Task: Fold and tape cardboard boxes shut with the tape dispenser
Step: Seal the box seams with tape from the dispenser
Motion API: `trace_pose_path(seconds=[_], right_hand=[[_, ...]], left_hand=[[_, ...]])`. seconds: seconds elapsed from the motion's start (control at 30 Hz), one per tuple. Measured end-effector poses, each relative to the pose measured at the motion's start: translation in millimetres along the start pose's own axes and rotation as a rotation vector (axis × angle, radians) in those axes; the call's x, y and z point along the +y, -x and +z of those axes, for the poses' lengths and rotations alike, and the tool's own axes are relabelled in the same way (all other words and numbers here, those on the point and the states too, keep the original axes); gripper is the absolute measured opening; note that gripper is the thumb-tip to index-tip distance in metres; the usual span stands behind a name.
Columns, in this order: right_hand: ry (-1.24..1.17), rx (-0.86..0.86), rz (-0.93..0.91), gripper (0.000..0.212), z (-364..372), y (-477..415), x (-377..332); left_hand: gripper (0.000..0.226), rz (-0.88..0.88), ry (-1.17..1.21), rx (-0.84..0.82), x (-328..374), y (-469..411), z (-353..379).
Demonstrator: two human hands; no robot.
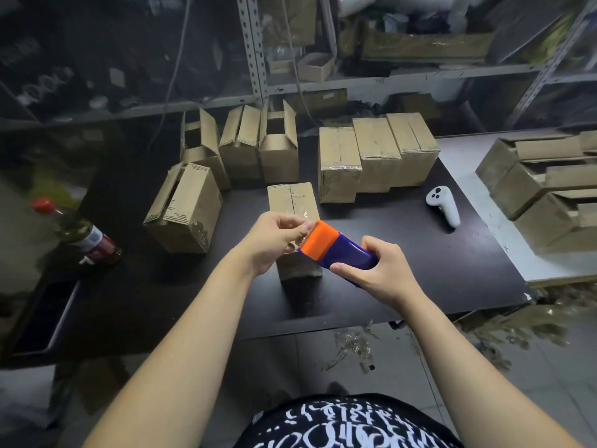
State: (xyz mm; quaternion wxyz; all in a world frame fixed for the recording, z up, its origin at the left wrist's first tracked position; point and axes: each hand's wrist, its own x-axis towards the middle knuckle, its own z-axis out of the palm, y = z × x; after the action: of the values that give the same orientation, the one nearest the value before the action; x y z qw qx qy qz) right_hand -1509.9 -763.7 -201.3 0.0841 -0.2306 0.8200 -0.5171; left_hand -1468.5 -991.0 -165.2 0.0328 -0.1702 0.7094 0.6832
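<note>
Right hand (376, 275) grips the dispenser (336, 250), orange end up-left; left hand (274, 242) pinches tape at its tip above the box (292, 205).

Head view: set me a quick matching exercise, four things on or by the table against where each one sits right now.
Things:
1 tape dispenser
2 white controller
3 bottle
4 three closed boxes

Places:
A far left of the view, red cap on top
B back row, to the right of the open boxes
C gripped by the right hand, with the left hand pinching at its orange end
D lying on the right part of the table

Pairs: 1-C, 2-D, 3-A, 4-B
</note>
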Motion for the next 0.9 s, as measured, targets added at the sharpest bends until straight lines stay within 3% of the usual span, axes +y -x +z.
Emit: trace_pose_path(seconds=[0.13,0.3,0.47,0.6,0.77,0.9], right_hand=[[0.059,0.02,-0.03,0.052,4.4,-4.2,-1.7],[0.074,-0.012,-0.042,0.041,9.6,-7.4,5.2],[0.167,-0.022,0.097,0.04,0.6,2.7,42.6],[0.231,0.013,0.178,0.047,-1.5,6.8,61.6],[0.286,0.08,0.28,0.056,2.6,-1.9,61.3],[0.304,0.12,0.415,0.066,11.2,-7.6,58.8]], left_hand=[[0.013,0.194,-0.273,0.19,5.1,-0.6,3.8],[0.009,0.381,-0.51,0.221,12.8,-2.4,7.5],[0.006,0.468,-0.481,0.446,31.4,-9.3,-25.9],[0.005,0.57,-0.667,0.316,49.8,-6.7,-35.1],[0.003,0.689,-0.611,0.308,43.7,-9.0,-17.3],[0.003,0.761,-0.639,0.137,35.6,-5.4,4.4]])
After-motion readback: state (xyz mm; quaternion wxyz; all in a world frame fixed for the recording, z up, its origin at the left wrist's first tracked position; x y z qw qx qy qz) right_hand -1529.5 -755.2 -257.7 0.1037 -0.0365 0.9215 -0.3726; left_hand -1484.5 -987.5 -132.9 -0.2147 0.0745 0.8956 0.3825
